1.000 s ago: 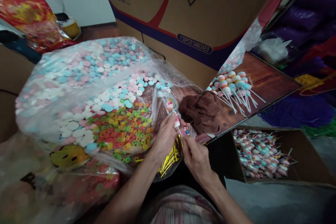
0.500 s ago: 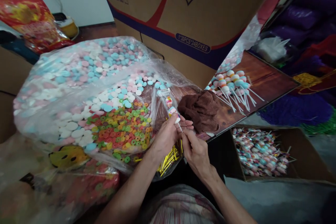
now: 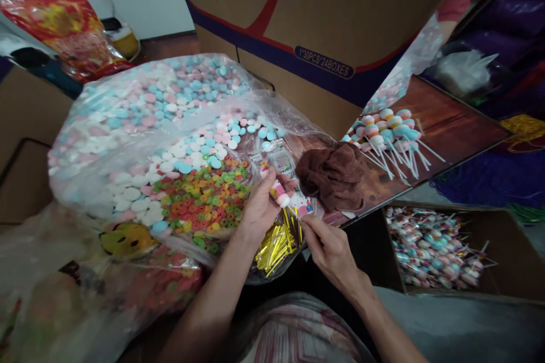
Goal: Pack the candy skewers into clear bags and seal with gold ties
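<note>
**Holding a stacked candy (image 3: 280, 193) near the shiny gold strips (image 3: 275, 247)**

We have the pink and white stacked candy in our left hand (image 3: 260, 198). That hand is half curled, with the thumb and fingers around the candy. Our right hand (image 3: 327, 241) is just beside it, with its thumb and first finger close together at the edge of a clear wrapper (image 3: 301, 204) with bright dots. We can't tell if those fingers pinch the wrapper.

The gold strips sit in a heap below our left hand. On its left, ring candies (image 3: 204, 198) in red, green and yellow lie next to round candies (image 3: 179, 91) in pink, blue and white. To the right, a brown cloth (image 3: 332, 176) lies crumpled on the table (image 3: 464, 116). Past it we see a pile of candies on white sticks (image 3: 394, 130). Lower down, an open box (image 3: 511, 249) holds lots of wrapped candies (image 3: 438, 252).
</note>
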A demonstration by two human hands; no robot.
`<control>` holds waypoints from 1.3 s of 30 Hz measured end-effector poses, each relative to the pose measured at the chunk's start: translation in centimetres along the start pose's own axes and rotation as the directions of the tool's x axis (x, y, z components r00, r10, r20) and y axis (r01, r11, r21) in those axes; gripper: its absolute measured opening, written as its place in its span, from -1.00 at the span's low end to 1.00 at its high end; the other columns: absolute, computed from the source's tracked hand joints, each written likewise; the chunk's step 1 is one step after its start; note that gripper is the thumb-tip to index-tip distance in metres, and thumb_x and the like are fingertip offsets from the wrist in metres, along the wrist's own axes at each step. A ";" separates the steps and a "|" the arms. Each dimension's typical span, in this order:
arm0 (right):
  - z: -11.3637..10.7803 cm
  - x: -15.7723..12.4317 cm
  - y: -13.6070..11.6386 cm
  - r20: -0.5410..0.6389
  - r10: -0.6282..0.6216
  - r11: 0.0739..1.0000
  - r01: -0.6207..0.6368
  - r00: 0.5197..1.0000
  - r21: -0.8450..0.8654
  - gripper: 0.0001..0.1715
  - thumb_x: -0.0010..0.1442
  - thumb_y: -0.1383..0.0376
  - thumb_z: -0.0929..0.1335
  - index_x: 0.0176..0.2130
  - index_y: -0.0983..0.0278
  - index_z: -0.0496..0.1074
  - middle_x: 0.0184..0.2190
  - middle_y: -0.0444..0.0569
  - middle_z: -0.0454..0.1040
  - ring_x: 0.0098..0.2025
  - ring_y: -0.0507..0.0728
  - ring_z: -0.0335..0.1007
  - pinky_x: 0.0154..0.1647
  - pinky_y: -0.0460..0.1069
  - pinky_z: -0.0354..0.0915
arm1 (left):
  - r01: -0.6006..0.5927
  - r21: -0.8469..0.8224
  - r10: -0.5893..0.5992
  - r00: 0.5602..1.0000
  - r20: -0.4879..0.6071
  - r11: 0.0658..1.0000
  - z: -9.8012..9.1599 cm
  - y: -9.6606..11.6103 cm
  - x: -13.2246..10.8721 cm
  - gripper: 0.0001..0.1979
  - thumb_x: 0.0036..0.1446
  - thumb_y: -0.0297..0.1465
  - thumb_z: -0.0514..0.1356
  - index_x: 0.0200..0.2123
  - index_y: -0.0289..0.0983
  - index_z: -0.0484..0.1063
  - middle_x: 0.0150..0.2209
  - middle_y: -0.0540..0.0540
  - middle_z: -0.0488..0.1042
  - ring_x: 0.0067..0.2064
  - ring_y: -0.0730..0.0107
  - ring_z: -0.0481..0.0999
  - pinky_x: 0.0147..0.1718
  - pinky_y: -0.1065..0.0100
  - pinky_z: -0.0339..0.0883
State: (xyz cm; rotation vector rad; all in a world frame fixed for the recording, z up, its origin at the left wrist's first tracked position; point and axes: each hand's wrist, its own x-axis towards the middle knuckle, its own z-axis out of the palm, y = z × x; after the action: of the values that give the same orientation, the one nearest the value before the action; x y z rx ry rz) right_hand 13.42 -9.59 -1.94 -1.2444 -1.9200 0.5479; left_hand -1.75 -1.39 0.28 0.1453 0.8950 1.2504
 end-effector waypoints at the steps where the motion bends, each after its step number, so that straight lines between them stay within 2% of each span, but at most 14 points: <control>1: -0.2 0.0 0.1 0.010 -0.012 1.000 0.012 1.000 -0.026 -0.78 0.34 0.35 0.23 -0.13 0.28 0.45 -0.43 -0.04 0.55 -0.55 -0.01 0.41 -0.47 -0.13 0.31 | 0.009 -0.020 -0.009 1.000 -0.003 1.000 -0.2 -0.1 0.1 -0.78 0.08 -0.28 0.34 -0.40 -0.31 0.44 -0.46 -0.01 0.50 -0.41 0.40 0.57 -0.35 0.35 0.44; 5: -1.3 0.2 0.5 0.005 -0.040 0.996 0.040 0.999 -0.084 -0.79 0.33 0.36 0.24 -0.17 0.28 0.47 -0.45 -0.03 0.56 -0.54 0.01 0.43 -0.48 -0.13 0.30 | 0.008 -0.046 -0.006 0.999 0.049 0.999 -0.6 -0.5 0.4 -0.72 0.07 -0.22 0.33 -0.43 -0.30 0.41 -0.49 -0.01 0.48 -0.40 0.36 0.58 -0.42 0.39 0.41; 8: -1.3 0.3 0.3 0.008 -0.027 0.996 0.027 1.000 -0.089 -0.78 0.34 0.36 0.23 -0.19 0.28 0.46 -0.47 -0.05 0.55 -0.56 0.00 0.41 -0.49 -0.13 0.29 | -0.016 -0.018 0.017 0.997 0.074 1.000 -0.3 -0.8 0.0 -0.71 0.08 -0.19 0.32 -0.41 -0.30 0.41 -0.50 -0.02 0.48 -0.38 0.32 0.60 -0.41 0.39 0.41; 11: -0.6 0.4 0.2 0.000 -0.031 0.993 0.031 1.000 -0.112 -0.77 0.34 0.37 0.22 -0.18 0.30 0.46 -0.52 -0.06 0.50 -0.59 -0.01 0.36 -0.51 -0.13 0.25 | -0.044 0.013 0.043 0.996 0.079 0.999 0.2 -1.1 -0.5 -0.70 0.08 -0.18 0.32 -0.42 -0.30 0.41 -0.52 -0.01 0.47 -0.36 0.32 0.60 -0.35 0.37 0.42; 16: 0.3 1.0 0.2 0.005 -0.026 0.990 0.027 1.000 -0.136 -0.71 0.34 0.36 0.19 -0.31 0.30 0.45 -0.57 -0.08 0.41 -0.60 -0.03 0.27 -0.52 -0.14 0.17 | -0.042 0.037 0.039 0.996 0.083 0.998 0.3 -1.5 -0.8 -0.68 0.08 -0.15 0.31 -0.44 -0.30 0.40 -0.50 -0.02 0.47 -0.25 0.26 0.61 -0.17 0.27 0.44; 20: -0.3 1.2 -0.2 0.102 0.117 0.990 -0.124 0.988 0.066 -0.73 0.35 0.31 0.20 -0.30 0.30 0.42 -0.59 -0.16 0.31 -0.61 -0.05 0.16 -0.54 -0.15 0.12 | 0.008 0.017 -0.009 0.998 0.059 1.000 0.3 -1.2 -0.8 -0.68 0.07 -0.16 0.32 -0.41 -0.30 0.39 -0.50 -0.01 0.47 -0.23 0.24 0.61 -0.11 0.22 0.42; 23: -0.8 0.9 -0.7 0.203 0.232 0.929 -0.279 0.951 0.244 -0.75 0.36 0.26 0.22 -0.31 0.28 0.39 -0.64 -0.24 0.20 -0.62 -0.06 0.11 -0.56 -0.15 0.09 | 0.048 -0.043 -0.047 0.999 0.024 0.998 0.5 -1.0 -0.7 -0.70 0.08 -0.18 0.32 -0.40 -0.30 0.38 -0.50 0.00 0.46 -0.25 0.26 0.61 -0.08 0.20 0.41; 27: -0.5 0.5 -1.4 0.242 0.342 0.836 -0.412 0.908 0.364 -0.72 0.36 0.21 0.23 -0.35 0.27 0.36 -0.67 -0.26 0.18 -0.62 -0.05 0.11 -0.54 -0.14 0.09 | -0.008 -0.103 0.009 1.000 0.010 0.995 0.6 -1.1 -0.6 -0.71 0.15 -0.17 0.26 -0.38 -0.28 0.37 -0.46 0.01 0.47 -0.25 0.31 0.60 -0.06 0.21 0.38; 34: 0.3 1.1 -1.6 0.237 0.430 0.725 -0.489 0.871 0.485 -0.69 0.33 0.17 0.26 -0.40 0.27 0.32 -0.67 -0.27 0.15 -0.61 -0.05 0.05 -0.55 -0.13 0.05 | -0.034 -0.049 0.038 0.996 0.083 0.998 0.3 -1.6 -0.6 -0.66 0.14 -0.08 0.23 -0.37 -0.25 0.35 -0.44 0.01 0.47 -0.16 0.27 0.59 -0.06 0.21 0.36; 37: 0.4 1.4 -1.4 0.220 0.436 0.726 -0.485 0.873 0.487 -0.68 0.32 0.16 0.26 -0.41 0.27 0.33 -0.66 -0.26 0.14 -0.60 -0.04 0.05 -0.55 -0.13 0.04 | -0.042 0.001 0.042 0.989 0.140 0.999 0.1 -1.6 -0.6 -0.66 0.13 -0.08 0.25 -0.36 -0.26 0.37 -0.44 0.01 0.46 -0.21 0.28 0.60 -0.10 0.23 0.38; 39: 0.5 1.6 -1.3 0.181 0.434 0.759 -0.467 0.882 0.453 -0.70 0.32 0.17 0.26 -0.39 0.27 0.36 -0.64 -0.25 0.14 -0.59 -0.04 0.03 -0.55 -0.12 0.04 | -0.059 0.032 0.052 0.983 0.177 0.998 0.0 -1.7 -0.6 -0.68 0.12 -0.11 0.26 -0.36 -0.26 0.38 -0.44 0.02 0.46 -0.25 0.30 0.60 -0.15 0.26 0.40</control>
State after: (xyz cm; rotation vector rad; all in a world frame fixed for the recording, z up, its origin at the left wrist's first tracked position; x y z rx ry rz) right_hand 11.91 -8.67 -0.73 -1.3513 -1.3808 1.2562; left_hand -0.48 -2.51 -0.30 0.3077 0.7656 1.2522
